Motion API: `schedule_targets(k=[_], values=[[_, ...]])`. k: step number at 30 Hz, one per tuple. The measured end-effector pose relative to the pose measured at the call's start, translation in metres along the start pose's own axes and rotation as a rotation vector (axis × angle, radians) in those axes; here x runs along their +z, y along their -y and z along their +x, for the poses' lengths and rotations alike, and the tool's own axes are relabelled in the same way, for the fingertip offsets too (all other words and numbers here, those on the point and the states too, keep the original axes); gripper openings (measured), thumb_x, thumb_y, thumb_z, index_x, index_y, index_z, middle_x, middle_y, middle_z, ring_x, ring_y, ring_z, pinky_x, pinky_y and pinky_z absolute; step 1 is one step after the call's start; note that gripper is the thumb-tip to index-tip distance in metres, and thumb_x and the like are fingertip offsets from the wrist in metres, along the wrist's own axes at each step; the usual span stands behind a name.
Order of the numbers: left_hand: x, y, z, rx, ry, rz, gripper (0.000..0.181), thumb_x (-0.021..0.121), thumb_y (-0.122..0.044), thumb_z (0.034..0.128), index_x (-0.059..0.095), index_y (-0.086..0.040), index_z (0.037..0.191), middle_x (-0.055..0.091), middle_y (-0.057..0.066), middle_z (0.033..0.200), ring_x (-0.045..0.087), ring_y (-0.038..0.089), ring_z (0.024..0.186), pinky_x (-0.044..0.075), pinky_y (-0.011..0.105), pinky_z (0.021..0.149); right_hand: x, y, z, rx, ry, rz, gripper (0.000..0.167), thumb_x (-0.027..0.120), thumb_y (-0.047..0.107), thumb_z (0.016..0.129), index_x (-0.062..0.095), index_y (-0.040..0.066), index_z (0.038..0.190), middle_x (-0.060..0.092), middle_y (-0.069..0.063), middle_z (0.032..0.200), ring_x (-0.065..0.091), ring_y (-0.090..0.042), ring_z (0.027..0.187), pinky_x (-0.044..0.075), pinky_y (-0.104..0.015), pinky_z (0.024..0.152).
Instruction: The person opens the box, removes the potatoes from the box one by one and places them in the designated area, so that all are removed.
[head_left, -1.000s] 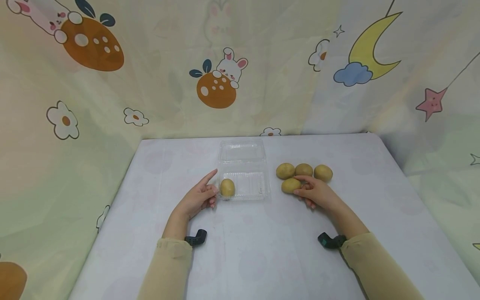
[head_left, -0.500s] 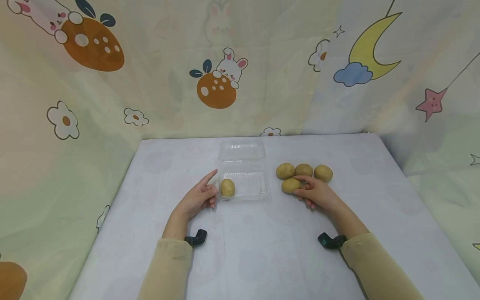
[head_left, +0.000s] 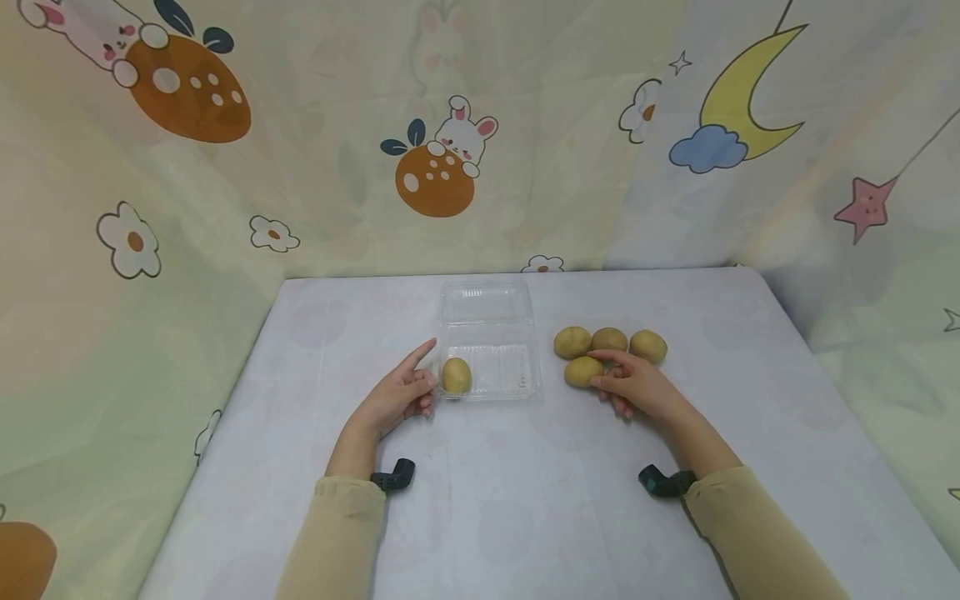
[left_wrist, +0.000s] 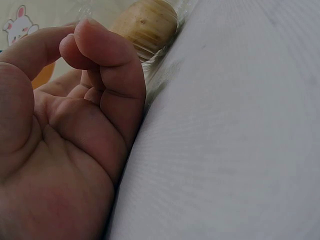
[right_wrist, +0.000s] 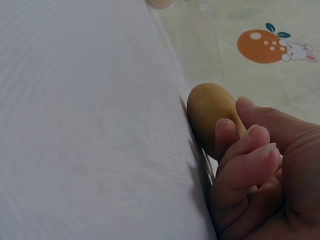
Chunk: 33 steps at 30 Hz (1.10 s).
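My right hand [head_left: 633, 387] pinches a small yellow-brown potato [head_left: 582, 372] with its thumb and index finger at the potato's right end. In the right wrist view this potato [right_wrist: 210, 117] rests on the table against the fingertips, the other fingers curled below. My left hand [head_left: 397, 396] lies at the left edge of a clear plastic clamshell box [head_left: 491, 371], index finger pointing along the side and the other fingers loosely bent. Whether it touches the box is unclear. One potato [head_left: 456, 376] sits in the box's front left corner; the left wrist view shows that potato [left_wrist: 147, 27] beyond the fingers.
Behind the pinched potato, a left potato [head_left: 572, 342], a middle potato [head_left: 609, 339] and a right potato [head_left: 648, 347] lie in a row. The box's lid [head_left: 485, 302] is folded back. A white cloth covers the table [head_left: 480, 500]; a printed curtain [head_left: 322, 167] stands behind.
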<state>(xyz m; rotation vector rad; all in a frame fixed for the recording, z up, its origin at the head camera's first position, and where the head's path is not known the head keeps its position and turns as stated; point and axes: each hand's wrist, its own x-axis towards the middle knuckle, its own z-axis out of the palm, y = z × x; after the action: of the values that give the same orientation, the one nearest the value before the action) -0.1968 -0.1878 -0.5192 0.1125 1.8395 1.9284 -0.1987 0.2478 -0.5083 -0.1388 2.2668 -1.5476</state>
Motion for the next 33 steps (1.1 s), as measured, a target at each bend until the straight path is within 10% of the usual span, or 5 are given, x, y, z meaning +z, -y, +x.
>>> schedule_targets(k=[19, 28, 33], values=[[0.001, -0.004, 0.000, -0.002, -0.001, 0.006, 0.070, 0.059, -0.013, 0.0989, 0.027, -0.042, 0.154, 0.049, 0.001, 0.077, 0.047, 0.015, 0.066, 0.050, 0.029, 0.061, 0.001, 0.032, -0.002, -0.086, 0.049, -0.096, 0.047, 0.067, 0.027, 0.095, 0.054, 0.016, 0.139, 0.064, -0.011, 0.078, 0.051, -0.016, 0.050, 0.046, -0.032, 0.047], [0.001, 0.000, 0.001, -0.003, -0.001, 0.002, 0.070, 0.058, -0.012, 0.0992, 0.026, -0.040, 0.155, 0.049, 0.002, 0.077, 0.047, 0.015, 0.065, 0.050, 0.029, 0.061, 0.013, 0.063, 0.010, -0.249, 0.150, -0.141, 0.042, 0.066, 0.020, 0.095, 0.058, 0.010, 0.135, 0.056, -0.010, 0.072, 0.051, -0.022, 0.051, 0.047, -0.036, 0.051], [0.000, 0.000, 0.000, -0.002, -0.002, 0.003, 0.070, 0.060, -0.014, 0.0986, 0.026, -0.040, 0.155, 0.049, 0.002, 0.077, 0.047, 0.015, 0.066, 0.051, 0.029, 0.061, 0.020, 0.078, 0.021, -0.192, 0.175, -0.154, 0.037, 0.070, 0.027, 0.092, 0.062, 0.026, 0.129, 0.065, -0.022, 0.086, 0.051, -0.022, 0.054, 0.044, -0.033, 0.050]])
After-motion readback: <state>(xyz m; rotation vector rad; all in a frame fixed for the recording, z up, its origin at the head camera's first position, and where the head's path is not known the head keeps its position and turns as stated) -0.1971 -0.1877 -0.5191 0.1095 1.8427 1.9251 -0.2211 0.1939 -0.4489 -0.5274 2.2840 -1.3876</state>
